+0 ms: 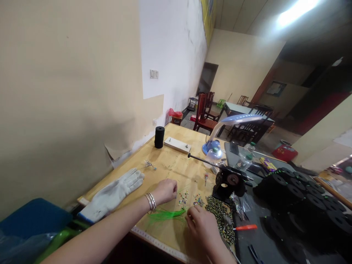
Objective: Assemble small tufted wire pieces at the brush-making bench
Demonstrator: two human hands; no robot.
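Note:
My left hand [165, 190], with bracelets at the wrist, is closed above the wooden table [154, 183]; whatever its fingers hold is hidden. My right hand [202, 224] is closed too, its curled fingertips by the right end of a bundle of thin green strands [167, 215]. Whether those fingers grip a strand is too small to tell. Small coloured beads [183, 198] lie scattered between the two hands. Right of them spreads a pile of small dark-and-gold pieces [220, 212]. A black hand-crank device [231, 181] with a long rod stands behind that pile.
A white work glove [115, 192] lies at the left. Farther back are a black ribbed cylinder [159, 137], a white board with two bolts [177, 145] and a blue desk lamp [214, 146]. On the right, a red-handled tool [246, 227] lies near stacked black rolls [305, 198].

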